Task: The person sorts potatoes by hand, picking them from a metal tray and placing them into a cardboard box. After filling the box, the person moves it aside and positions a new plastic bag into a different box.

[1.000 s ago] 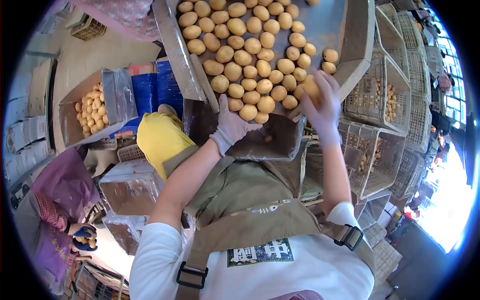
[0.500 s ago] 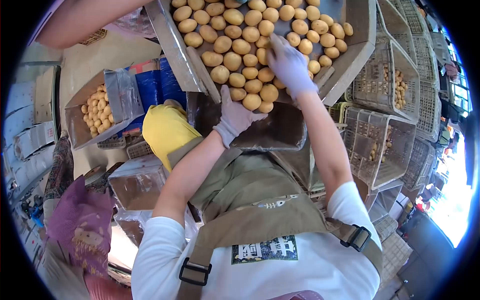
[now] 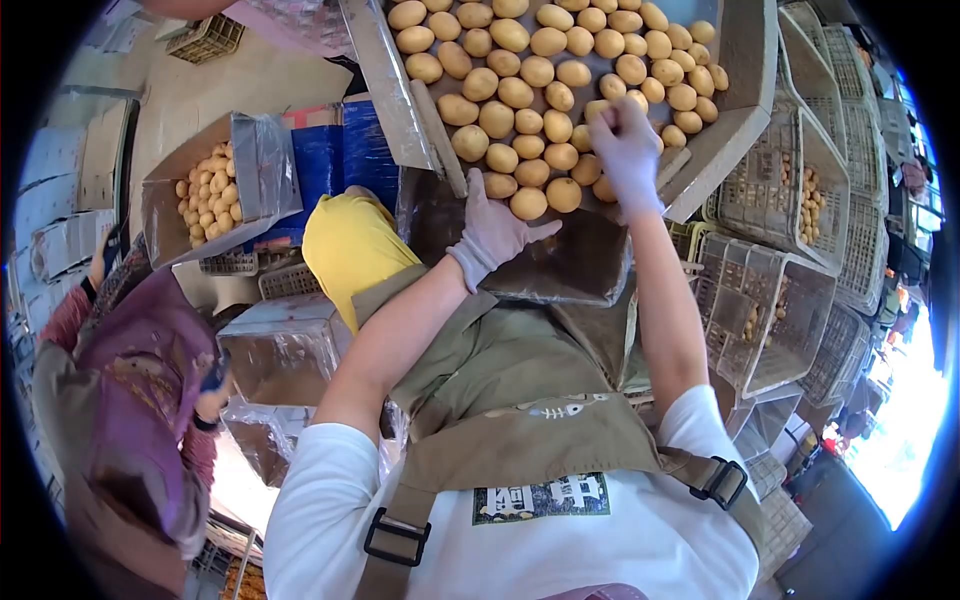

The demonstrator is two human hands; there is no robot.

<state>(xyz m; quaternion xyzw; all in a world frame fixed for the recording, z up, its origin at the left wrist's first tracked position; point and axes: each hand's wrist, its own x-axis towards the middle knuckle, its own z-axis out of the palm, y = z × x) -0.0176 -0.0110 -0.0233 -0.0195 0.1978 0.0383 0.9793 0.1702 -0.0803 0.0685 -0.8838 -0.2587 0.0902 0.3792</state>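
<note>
Many yellow potatoes (image 3: 535, 72) lie in a wide tray (image 3: 735, 150) that narrows to an open mouth on my side. My left hand (image 3: 490, 228), in a pale glove, is at the left of that mouth with its thumb and fingers spread, holding nothing. Under the mouth sits a plastic-lined box (image 3: 570, 265), its inside dark. My right hand (image 3: 628, 150), also gloved, is over the right part of the tray with curled fingers. A potato (image 3: 597, 109) shows beside its fingertips; whether something is inside the fingers is hidden.
On the left stands a lined box of potatoes (image 3: 210, 195) beside blue wrapped boxes (image 3: 368, 150). Stacked plastic crates (image 3: 765, 310), some with potatoes, line the right. A person in purple (image 3: 150, 370) is at lower left; another person's arm (image 3: 185, 8) shows at the top.
My right hand has gone from flatter fingers to curled ones. Some potatoes have shifted in the tray. The person in purple has come further into view at lower left, and the whole view has shifted slightly.
</note>
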